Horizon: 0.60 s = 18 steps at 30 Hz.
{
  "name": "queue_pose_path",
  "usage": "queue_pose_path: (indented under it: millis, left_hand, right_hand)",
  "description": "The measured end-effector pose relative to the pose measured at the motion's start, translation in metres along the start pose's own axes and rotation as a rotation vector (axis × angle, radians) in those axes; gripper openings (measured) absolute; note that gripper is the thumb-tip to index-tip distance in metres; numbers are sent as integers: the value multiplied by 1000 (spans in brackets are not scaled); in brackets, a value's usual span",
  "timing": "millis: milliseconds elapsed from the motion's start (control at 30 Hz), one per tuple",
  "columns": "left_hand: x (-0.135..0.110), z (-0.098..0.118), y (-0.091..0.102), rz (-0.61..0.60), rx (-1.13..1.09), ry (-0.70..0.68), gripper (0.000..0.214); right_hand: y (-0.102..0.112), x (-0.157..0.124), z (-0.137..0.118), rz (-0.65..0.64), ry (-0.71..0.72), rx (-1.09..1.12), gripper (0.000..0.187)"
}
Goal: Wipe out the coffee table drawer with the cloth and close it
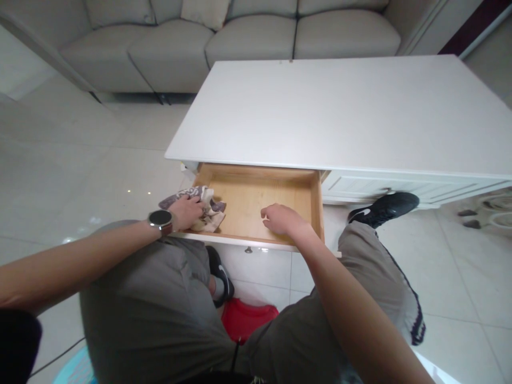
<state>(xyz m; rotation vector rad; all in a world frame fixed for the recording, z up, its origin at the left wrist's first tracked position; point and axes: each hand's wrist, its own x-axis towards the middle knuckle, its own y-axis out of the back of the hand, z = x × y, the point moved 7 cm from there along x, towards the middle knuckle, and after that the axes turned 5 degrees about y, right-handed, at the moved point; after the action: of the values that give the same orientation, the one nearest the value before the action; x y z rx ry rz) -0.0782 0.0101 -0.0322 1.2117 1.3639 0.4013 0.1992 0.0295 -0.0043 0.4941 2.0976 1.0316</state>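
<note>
Watch: round, dark-faced, on the left wrist (160,218), just outside the drawer's (244,197) front left corner.
Left grip: laid over the cloth at the drawer's left side (186,212), fingers spread and slightly bent; whether they clench the fabric I cannot tell.
Cloth: crumpled, patterned in purple-grey and beige (211,216), lying across the drawer's left wall near the front corner; its long axis runs roughly left to right, the patterned end pointing out past that wall, the beige end pointing into the drawer and a little toward the person.
Sofa: beyond the drawer, behind the bench (252,42).
Drawer axis: long side left to right, along the bench's near edge; pulled out toward the person, its knob (248,249) facing them.
Red object: below the drawer's front, between the legs (248,320).
Right grip: over the drawer's right half (282,218), fingers loosely curled, nothing seen in them; contact with the wood cannot be told.
Bench: white, extending beyond and right of the drawer (340,112).
Right shoe: black, right of the drawer (394,207), toe pointing right.
</note>
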Motion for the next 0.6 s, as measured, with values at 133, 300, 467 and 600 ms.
queue_pose_path:
  millis: [133, 300, 467, 600]
  left_hand:
    - [17, -3, -19, 21, -3, -13, 14]
    - [48, -12, -22, 125, 57, 30, 23]
    - [86, -41, -9, 239, 27, 83, 37]
    - [109, -63, 4, 338, -147, 128, 37]
  right_hand:
    - [-2, 0, -1, -7, -3, -23, 39]
    - [-18, -4, -16, -193, 67, 81, 54]
    - [-25, -8, -31, -301, 82, 64, 55]
    - [-22, -8, -35, -303, 86, 30, 50]
